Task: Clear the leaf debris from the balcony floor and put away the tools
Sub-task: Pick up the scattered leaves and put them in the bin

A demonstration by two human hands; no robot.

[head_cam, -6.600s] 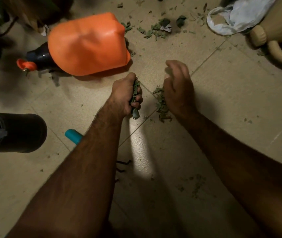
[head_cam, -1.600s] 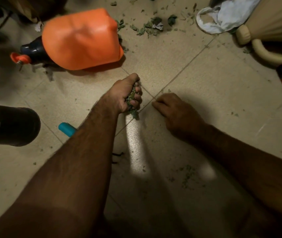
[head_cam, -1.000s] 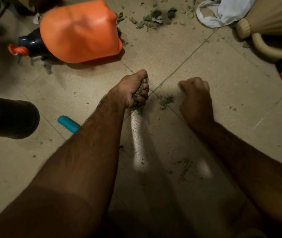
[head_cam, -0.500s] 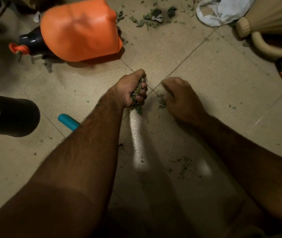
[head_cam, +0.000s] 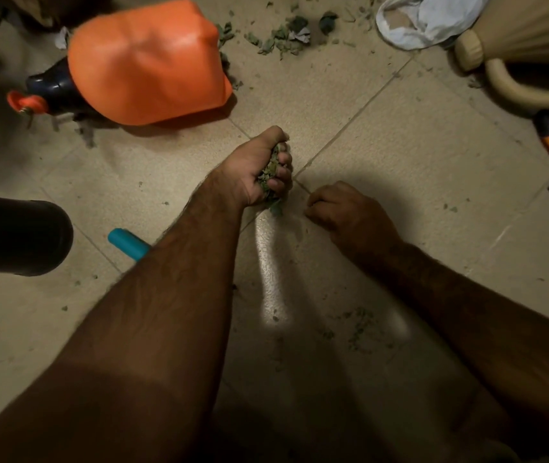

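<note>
Leaf debris (head_cam: 268, 175) is clenched in the left hand (head_cam: 253, 172), just above the balcony floor (head_cam: 416, 168). The right hand (head_cam: 343, 215) has drawn back from it, fingers curled; I cannot tell whether it holds anything. Two patches lie loose: a far patch (head_cam: 280, 38) beside the one orange sprayer (head_cam: 146, 61), and a near patch (head_cam: 358, 329) by the right forearm.

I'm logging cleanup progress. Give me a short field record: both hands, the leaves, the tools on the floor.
left hand: grips a fistful of leaves
right hand: fingers curled, low at the floor; whether it holds anything, cannot tell
tools: sprayer on its side; teal handle partly under the left forearm; black cylinder at left edge
loose leaves: pile beyond the sprayer; scatter between the forearms
other: cloth, beige jug
</note>
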